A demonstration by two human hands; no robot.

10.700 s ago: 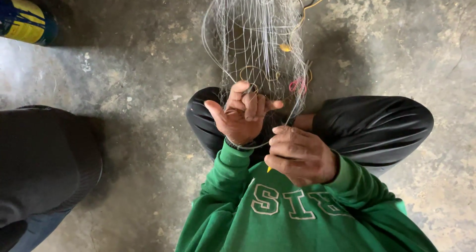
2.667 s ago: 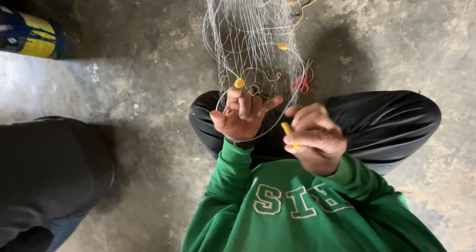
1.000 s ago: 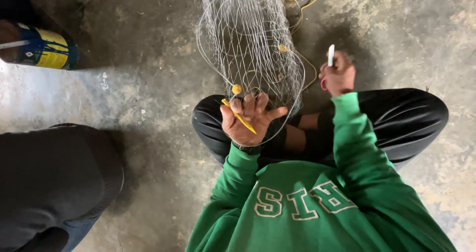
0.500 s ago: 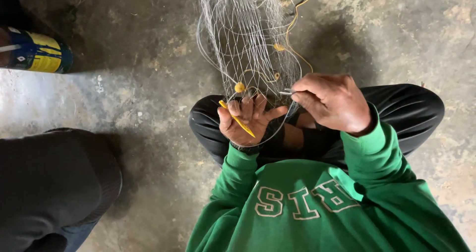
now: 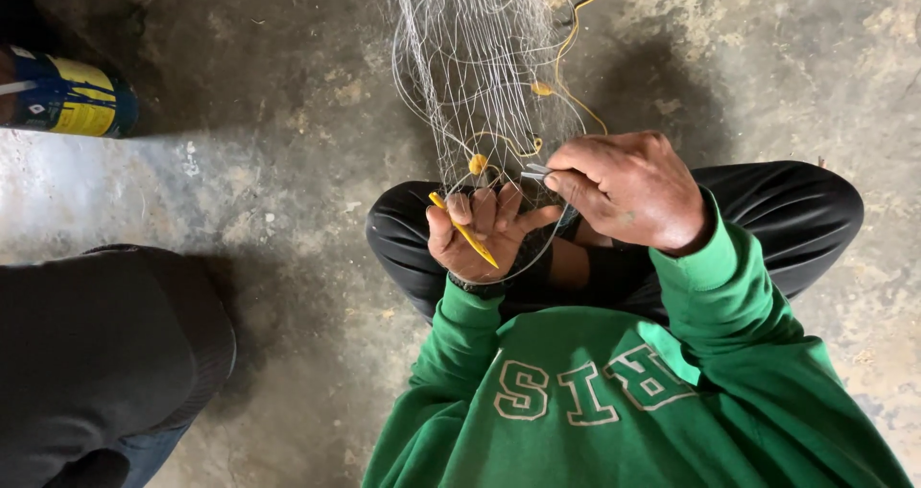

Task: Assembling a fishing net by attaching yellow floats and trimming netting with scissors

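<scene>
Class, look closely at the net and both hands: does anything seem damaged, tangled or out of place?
Nothing stands out. The net hangs bunched but shows no visible tear. The left hand holds a yellow needle across its palm; the right hand pinches a small metal tool at the mesh.

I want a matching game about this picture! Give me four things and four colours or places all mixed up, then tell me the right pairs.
Things:
1. net
2. needle
3. can
4. sweatshirt

Colours or places:
A. green, with pale letters
B. yellow, lying across the left hand
C. blue and yellow, at the left edge on the floor
D. thin pale mesh with small yellow floats, hanging from the top

Pairs: 1-D, 2-B, 3-C, 4-A

The right hand pinches a small pale tool at the net.
</scene>
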